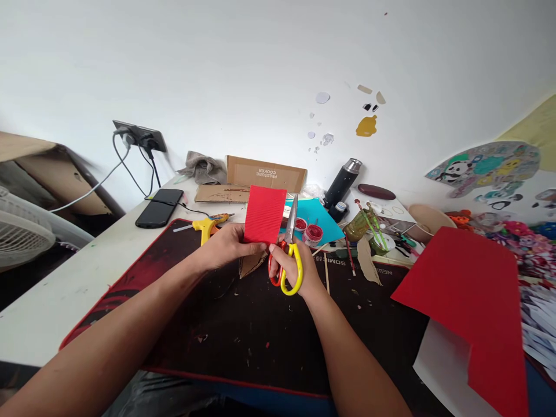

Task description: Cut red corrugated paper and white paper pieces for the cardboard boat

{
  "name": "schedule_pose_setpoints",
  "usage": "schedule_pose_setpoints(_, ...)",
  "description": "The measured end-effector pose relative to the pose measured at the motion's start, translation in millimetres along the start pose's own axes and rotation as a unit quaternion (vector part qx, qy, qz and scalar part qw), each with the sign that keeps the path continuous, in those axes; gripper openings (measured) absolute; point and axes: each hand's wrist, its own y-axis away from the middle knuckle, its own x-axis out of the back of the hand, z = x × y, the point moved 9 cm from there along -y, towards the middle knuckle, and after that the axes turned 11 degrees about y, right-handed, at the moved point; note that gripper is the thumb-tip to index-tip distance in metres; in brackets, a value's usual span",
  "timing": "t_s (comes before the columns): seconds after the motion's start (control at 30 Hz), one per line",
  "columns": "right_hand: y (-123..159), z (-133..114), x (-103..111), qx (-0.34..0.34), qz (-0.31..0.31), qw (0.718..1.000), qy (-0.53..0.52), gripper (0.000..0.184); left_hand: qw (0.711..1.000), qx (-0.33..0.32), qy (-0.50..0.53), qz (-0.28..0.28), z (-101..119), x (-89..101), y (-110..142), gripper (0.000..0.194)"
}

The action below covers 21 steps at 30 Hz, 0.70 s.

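A small rectangle of red corrugated paper (265,213) stands upright above the dark desk mat, pinched along its lower edge by my left hand (230,246). My right hand (299,266) grips a pair of scissors (291,260) with one red and one yellow handle, their blades pointing up and appearing closed. The right fingertips reach the paper's lower right corner. Behind and below the paper, a pointed piece of brown cardboard (252,263) partly shows; its upper part is hidden.
A yellow glue gun (205,227) and black phone (159,208) lie to the left. Behind are open paint jars (313,233), a blue sheet (324,223), a black thermos (343,182) and a jar with brushes (359,223). A large cut red sheet (469,289) covers the right side.
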Motion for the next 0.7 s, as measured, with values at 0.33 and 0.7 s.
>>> schedule_pose_setpoints(0.33, 2.7, -4.5, -5.3, 0.004, -0.013, 1.000, -0.018, 0.037, 1.000, 0.011, -0.012, 0.016, -2.5, -1.0, 1.0, 0.025)
schedule_pose_setpoints(0.7, -0.2, 7.4, -12.3, -0.006, -0.047, 0.999, -0.023, 0.057, 0.981, 0.003, 0.096, 0.169, 1.9, 29.6, 2.8, 0.031)
